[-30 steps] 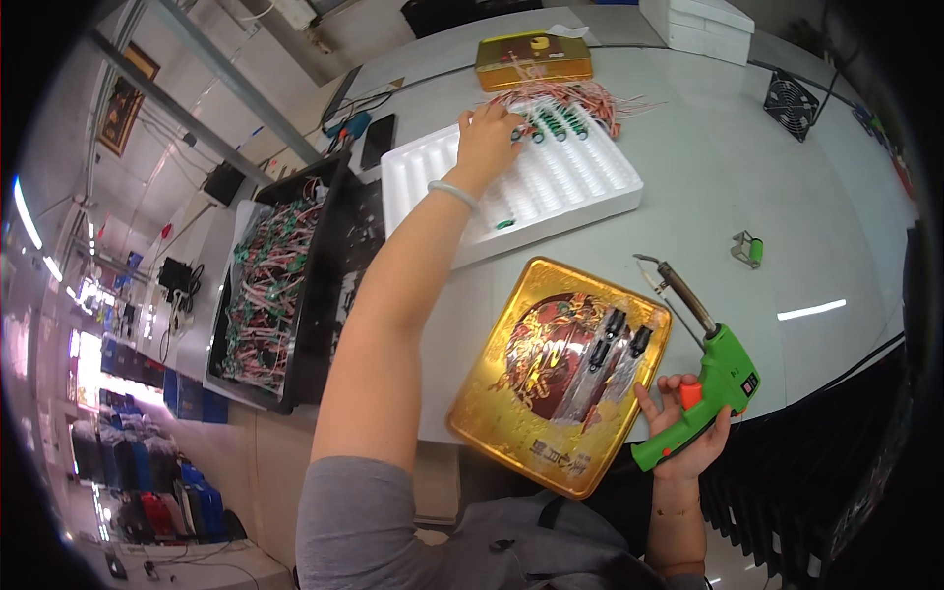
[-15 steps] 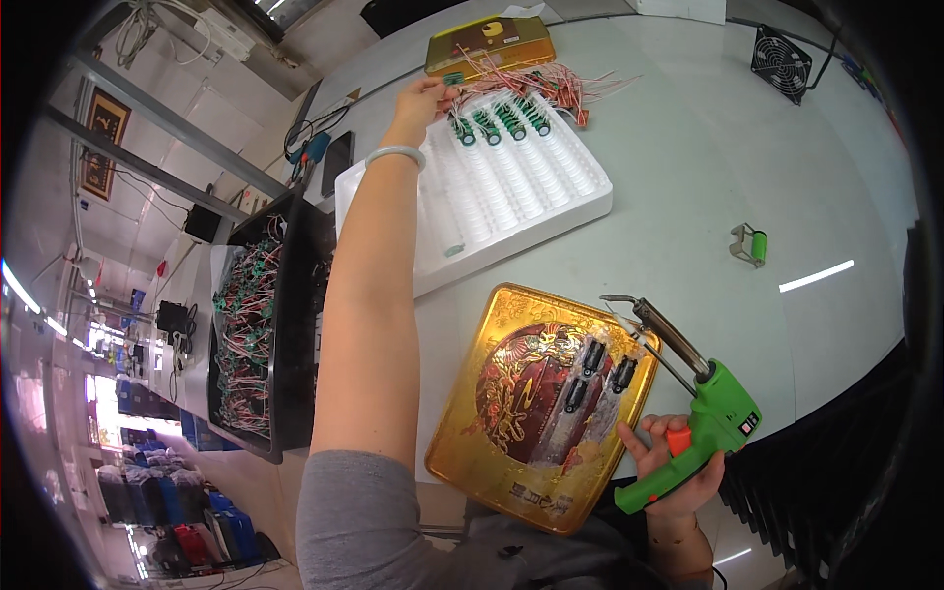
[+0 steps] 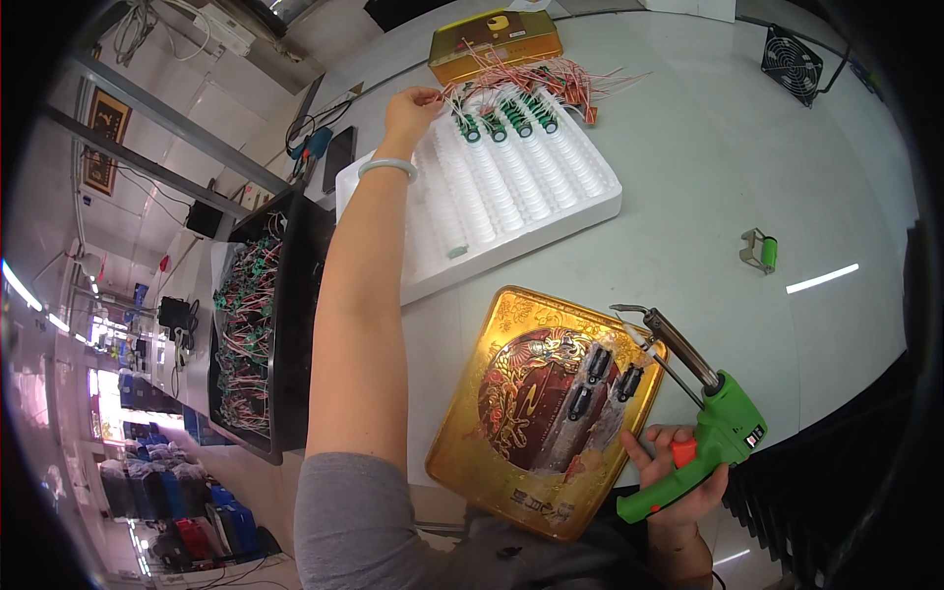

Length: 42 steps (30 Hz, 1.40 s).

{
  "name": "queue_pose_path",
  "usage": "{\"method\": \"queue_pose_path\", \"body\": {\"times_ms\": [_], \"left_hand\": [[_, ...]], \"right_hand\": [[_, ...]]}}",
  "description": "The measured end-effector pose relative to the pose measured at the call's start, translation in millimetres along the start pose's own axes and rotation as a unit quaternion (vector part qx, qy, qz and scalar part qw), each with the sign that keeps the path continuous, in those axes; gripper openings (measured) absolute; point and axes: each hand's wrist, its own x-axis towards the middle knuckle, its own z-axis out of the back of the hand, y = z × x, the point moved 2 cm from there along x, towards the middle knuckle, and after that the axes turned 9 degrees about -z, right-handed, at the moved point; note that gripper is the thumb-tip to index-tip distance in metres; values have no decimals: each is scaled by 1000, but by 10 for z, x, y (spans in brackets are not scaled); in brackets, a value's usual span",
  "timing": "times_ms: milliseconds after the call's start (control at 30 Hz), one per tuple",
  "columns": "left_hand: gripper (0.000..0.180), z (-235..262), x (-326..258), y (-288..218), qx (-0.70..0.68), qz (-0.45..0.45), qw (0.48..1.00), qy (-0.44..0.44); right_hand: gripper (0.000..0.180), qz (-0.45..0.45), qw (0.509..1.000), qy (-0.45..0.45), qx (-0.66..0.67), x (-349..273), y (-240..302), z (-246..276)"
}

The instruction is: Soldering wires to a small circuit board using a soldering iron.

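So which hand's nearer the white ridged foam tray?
Left. The left hand is at the far end of the tray; the right hand is apart, lower right, holding a green soldering gun.

What the fingertips of the left hand [image 3: 409,112] meet at the far-left corner of the white foam tray [image 3: 536,192] is too small to tell, and the left forearm [image 3: 360,295] covers part of the tray's left side. Inside the tray's near-left part, a pale piece [image 3: 458,252] is blurred. Nearer than the tray and to its right, the handle of the green soldering gun [image 3: 730,420] hides much of the right hand [image 3: 697,497]. Beyond the tray, the upper edge crops a white box [image 3: 693,9].
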Motion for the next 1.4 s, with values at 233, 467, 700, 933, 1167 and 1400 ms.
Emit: {"method": "queue_pose_path", "body": {"times_ms": [233, 467, 700, 933, 1167, 1400], "left_hand": [[9, 252, -258, -344, 180, -288, 923, -184], [7, 496, -646, -317, 221, -353, 895, -162], [9, 753, -824, -182, 94, -327, 927, -158], [10, 1239, -1004, -137, -408, -160, 884, -162], [10, 1827, -1729, -519, -510, -194, 821, -167], [9, 1713, -2795, -1214, -550, -273, 789, 26]], "right_hand": [[57, 18, 999, 19, 19, -19, -21, 37], [56, 5, 999, 32, -13, -15, -4, 37], [55, 8, 1000, 27, -6, -18, -6, 56], [52, 14, 1000, -8, 4, -10, -12, -31], [51, 7, 1000, 5, 15, -25, -25, -31], [54, 18, 998, 61, -21, -85, 19, 63]]}}
